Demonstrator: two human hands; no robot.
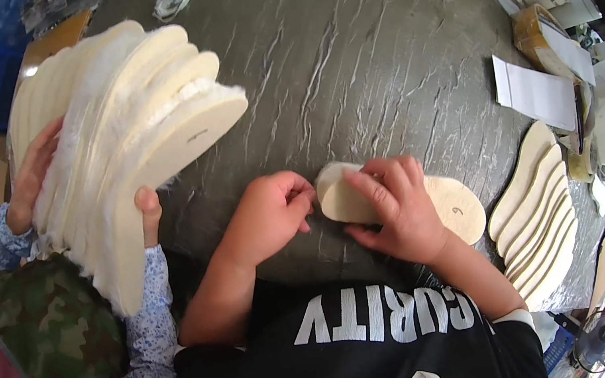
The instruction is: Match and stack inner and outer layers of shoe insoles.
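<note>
Head-worn fisheye, steeply down, probably close.

**Black tee, bare forearms**

Black short-sleeved shirt (366,364) with large white block lettering across the chest and a white band near the hem. Bare forearms, left hand (271,215) and right hand (395,209) ungloved, no rings or watch visible.

One cream insole (435,206) is held flat on the dark table (376,54) between two hands, the left hand (271,215) and the right hand (395,209). About seven more insoles are counted in the fanned row (538,216) at the table's right edge, though the lowest ones blur together. Roughly seven fleece-lined insoles are seen in the bundle (138,129) gripped by a co-worker's two hands (33,176); an exact count cannot be made.
</note>
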